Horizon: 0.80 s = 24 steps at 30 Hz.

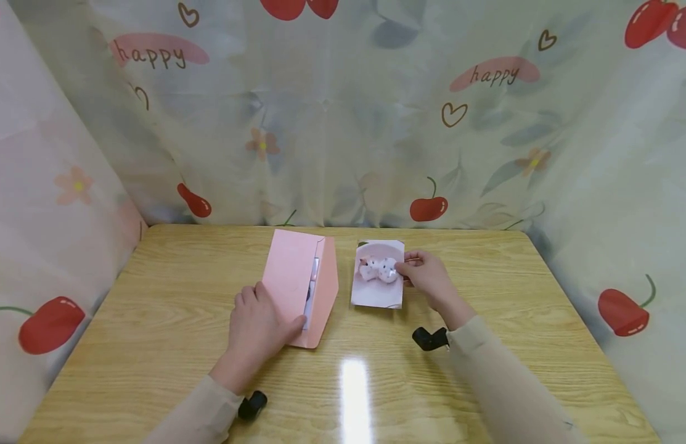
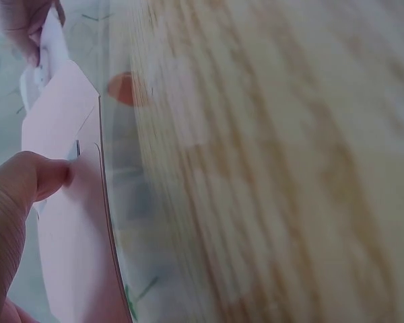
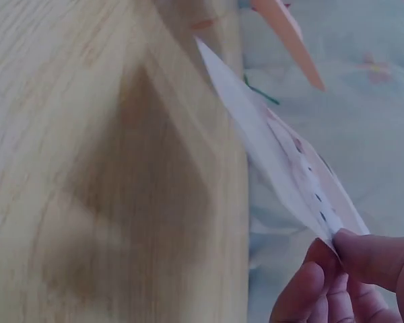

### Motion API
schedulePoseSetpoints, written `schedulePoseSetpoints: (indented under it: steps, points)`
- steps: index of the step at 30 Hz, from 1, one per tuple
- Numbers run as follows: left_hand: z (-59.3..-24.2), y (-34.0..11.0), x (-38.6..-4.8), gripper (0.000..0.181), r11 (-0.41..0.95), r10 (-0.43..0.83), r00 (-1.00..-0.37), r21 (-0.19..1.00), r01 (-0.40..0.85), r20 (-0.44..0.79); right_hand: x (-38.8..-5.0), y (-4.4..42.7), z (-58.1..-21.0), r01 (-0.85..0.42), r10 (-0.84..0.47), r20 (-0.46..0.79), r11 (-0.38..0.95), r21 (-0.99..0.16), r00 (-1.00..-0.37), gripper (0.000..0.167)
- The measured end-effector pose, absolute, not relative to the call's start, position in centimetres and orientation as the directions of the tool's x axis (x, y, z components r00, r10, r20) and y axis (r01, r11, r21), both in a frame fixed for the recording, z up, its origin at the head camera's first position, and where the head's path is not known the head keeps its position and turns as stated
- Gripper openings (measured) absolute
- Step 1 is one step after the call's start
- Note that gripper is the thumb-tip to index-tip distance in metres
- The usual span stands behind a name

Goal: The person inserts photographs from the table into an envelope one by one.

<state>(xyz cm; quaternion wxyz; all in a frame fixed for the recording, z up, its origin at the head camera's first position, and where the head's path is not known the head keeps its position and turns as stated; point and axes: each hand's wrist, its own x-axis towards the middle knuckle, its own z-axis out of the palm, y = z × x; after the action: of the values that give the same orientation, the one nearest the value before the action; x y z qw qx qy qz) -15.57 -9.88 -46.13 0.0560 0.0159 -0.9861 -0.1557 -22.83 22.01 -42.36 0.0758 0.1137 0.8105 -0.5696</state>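
A pink envelope (image 1: 289, 262) is in my left hand (image 1: 259, 320), with the thumb lying at its opening. Its flap (image 1: 326, 290) stands folded out to the right, and a sliver of a printed card (image 1: 311, 293) shows inside. The left wrist view has the thumb (image 2: 50, 176) pressed on the envelope (image 2: 81, 229); the fingers beneath are mostly hidden. To the right, my right hand (image 1: 431, 277) pinches the right edge of a photo card (image 1: 378, 293) picturing spotted white figures. Seen from the right wrist, the card (image 3: 256, 141) is raised off the table, tilted.
Both hands are over a wood-grain table (image 1: 171, 296). A printed curtain (image 1: 320, 135) with cherries and hearts rises along the back edge and both sides. Black straps or mounts (image 1: 429, 338) sit by the wrists. A bright reflection falls on the tabletop near the front.
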Motion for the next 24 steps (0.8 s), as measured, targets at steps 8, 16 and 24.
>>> schedulePoseSetpoints:
  steps: [8, 16, 24]
  points:
    - [-46.0, -9.8, -15.6, 0.105, 0.95, -0.042, -0.992, 0.312, -0.004, 0.115, -22.9, 21.8, -41.2, 0.222, 0.153, -0.193, 0.202, -0.954, -0.969, 0.034]
    - [-45.9, -9.6, -15.6, 0.105, 0.953, -0.042, -0.994, 0.303, -0.009, 0.103, -22.7, 19.7, -40.9, 0.162, 0.123, -0.146, 0.136, -0.977, -0.982, 0.029]
    - [-46.0, -9.6, -15.6, 0.107, 0.955, -0.039, -0.994, 0.297, -0.008, 0.099, -22.3, 17.5, -41.0, 0.121, 0.101, -0.108, 0.133, -0.984, -0.989, 0.024]
